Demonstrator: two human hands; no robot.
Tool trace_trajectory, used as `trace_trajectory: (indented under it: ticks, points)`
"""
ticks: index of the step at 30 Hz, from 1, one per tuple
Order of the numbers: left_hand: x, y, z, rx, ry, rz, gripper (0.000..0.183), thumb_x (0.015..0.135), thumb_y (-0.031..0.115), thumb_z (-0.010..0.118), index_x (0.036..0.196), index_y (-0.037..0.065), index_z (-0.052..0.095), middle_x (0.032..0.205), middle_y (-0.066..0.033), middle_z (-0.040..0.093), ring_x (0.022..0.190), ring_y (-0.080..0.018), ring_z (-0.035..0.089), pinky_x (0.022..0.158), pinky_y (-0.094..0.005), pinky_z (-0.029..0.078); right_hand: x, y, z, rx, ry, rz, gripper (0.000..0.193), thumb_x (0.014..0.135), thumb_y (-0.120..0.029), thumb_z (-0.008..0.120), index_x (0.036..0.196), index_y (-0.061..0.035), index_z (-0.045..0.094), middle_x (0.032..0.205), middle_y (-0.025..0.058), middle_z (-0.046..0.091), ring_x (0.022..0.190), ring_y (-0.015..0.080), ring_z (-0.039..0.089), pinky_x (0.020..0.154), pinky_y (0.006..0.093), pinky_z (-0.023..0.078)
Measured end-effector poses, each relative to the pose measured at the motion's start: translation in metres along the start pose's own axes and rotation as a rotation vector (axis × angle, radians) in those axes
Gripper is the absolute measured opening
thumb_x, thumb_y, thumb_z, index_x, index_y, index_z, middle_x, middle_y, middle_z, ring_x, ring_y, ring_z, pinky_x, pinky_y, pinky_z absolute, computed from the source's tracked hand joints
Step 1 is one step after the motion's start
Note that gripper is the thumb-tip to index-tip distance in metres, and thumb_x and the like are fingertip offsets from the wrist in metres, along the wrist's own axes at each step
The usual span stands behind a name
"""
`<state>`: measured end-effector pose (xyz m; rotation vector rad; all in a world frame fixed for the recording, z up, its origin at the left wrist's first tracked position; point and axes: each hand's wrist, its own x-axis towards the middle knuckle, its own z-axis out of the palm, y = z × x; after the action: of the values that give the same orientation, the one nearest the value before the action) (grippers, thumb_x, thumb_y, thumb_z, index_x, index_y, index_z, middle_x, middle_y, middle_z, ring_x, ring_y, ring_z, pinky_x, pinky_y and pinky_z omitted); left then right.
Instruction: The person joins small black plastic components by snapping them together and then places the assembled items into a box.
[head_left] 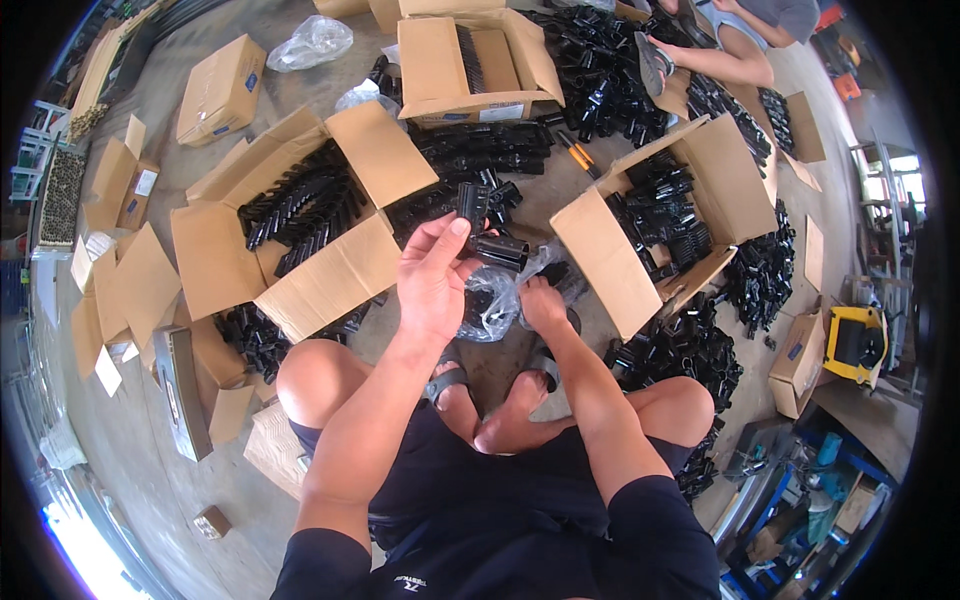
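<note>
Held up in front of me, a black tubular fitting [473, 205] is pinched between the thumb and fingers of my left hand [432, 270]. A second short black tube [500, 251] sticks out just below it; whether the two are one piece I cannot tell. My right hand [543, 306] is lower and to the right, fingers curled on the edge of a clear plastic bag [487, 318]. The bag lies on the floor between my feet, with small dark parts showing inside.
Open cartons of black fittings stand at left [335, 265], right [600, 255] and far centre [450, 100]. Loose black fittings [605, 75] are heaped around them. An orange-and-black tool [577, 152] lies ahead. Another person's leg [715, 66] shows far right. A closed carton [222, 90] sits far left.
</note>
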<state>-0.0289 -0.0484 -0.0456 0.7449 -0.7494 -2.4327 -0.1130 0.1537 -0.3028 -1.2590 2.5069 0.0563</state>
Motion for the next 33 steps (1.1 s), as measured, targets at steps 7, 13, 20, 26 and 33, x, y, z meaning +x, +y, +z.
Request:
trace_trajectory:
  ticks: [7, 13, 20, 26, 33]
  points:
    - [0.004, -0.001, -0.008, 0.004, 0.039, -0.018, 0.008, 0.096, 0.010, 0.067, 0.089, 0.009, 0.065, 0.105, -0.0118, 0.073, 0.094, -0.0261, 0.072, 0.084, -0.0396, 0.061, -0.002, -0.003, -0.003, 0.159, 0.177, 0.126, 0.015, 0.084, -0.014, 0.061, 0.093, -0.0044, 0.067, 0.097, 0.0154, 0.069, 0.093, 0.0318, 0.068, 0.079, 0.0416, 0.058]
    - [0.000, -0.006, -0.007, 0.000, 0.020, -0.005, 0.006, 0.096, 0.012, 0.068, 0.092, 0.011, 0.064, 0.102, -0.0105, 0.073, 0.091, -0.0226, 0.072, 0.081, -0.0380, 0.060, -0.003, 0.002, -0.062, 0.389, 0.442, 0.207, 0.009, 0.080, -0.009, 0.064, 0.087, -0.0030, 0.065, 0.083, 0.0183, 0.068, 0.080, 0.0332, 0.069, 0.075, 0.0442, 0.057]
    - [-0.005, -0.017, 0.011, 0.019, 0.022, -0.011, 0.007, 0.095, 0.014, 0.070, 0.099, 0.009, 0.066, 0.101, -0.0098, 0.073, 0.090, -0.0191, 0.072, 0.077, -0.0336, 0.058, -0.039, -0.009, -0.262, 0.988, 0.569, 0.147, 0.012, 0.080, 0.000, 0.069, 0.092, -0.0026, 0.068, 0.085, 0.0092, 0.070, 0.077, 0.0202, 0.068, 0.069, 0.0344, 0.054]
    - [-0.028, -0.001, 0.013, 0.229, 0.038, 0.119, 0.013, 0.089, 0.016, 0.076, 0.095, 0.008, 0.068, 0.087, -0.0028, 0.069, 0.074, -0.0120, 0.065, 0.060, -0.0280, 0.054, -0.089, -0.026, -0.337, 1.136, 0.613, 0.115, 0.022, 0.096, -0.010, 0.059, 0.111, -0.0001, 0.070, 0.102, 0.0052, 0.068, 0.089, 0.0128, 0.064, 0.074, 0.0264, 0.054]
    - [-0.031, -0.028, 0.027, 0.156, 0.009, 0.184, 0.015, 0.087, 0.012, 0.076, 0.091, 0.006, 0.063, 0.078, -0.0004, 0.065, 0.066, -0.0087, 0.060, 0.052, -0.0257, 0.047, -0.075, 0.020, -0.281, 1.437, 0.591, 0.043, 0.028, 0.101, -0.015, 0.062, 0.122, 0.0032, 0.065, 0.096, 0.0028, 0.064, 0.080, 0.0085, 0.051, 0.073, 0.0225, 0.044]
